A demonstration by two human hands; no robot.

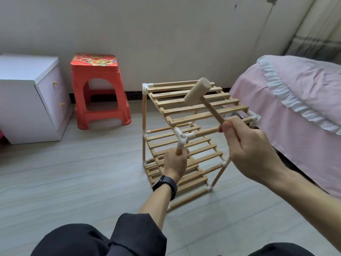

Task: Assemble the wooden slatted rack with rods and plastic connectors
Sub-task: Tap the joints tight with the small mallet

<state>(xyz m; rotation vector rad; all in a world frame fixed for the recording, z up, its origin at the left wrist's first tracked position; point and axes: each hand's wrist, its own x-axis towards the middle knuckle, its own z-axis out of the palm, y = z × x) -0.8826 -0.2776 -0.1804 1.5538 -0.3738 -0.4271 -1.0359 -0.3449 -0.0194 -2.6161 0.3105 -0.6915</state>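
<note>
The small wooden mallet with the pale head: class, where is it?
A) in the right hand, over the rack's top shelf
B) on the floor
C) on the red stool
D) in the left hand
A: the right hand grips the small wooden mallet by its handle, its head above the top slats of the wooden slatted rack.

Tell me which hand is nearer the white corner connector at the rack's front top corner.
Left. The left hand grips the rod directly below the connector, almost touching it; the right hand holds the mallet handle off to the connector's right, farther away.
</note>
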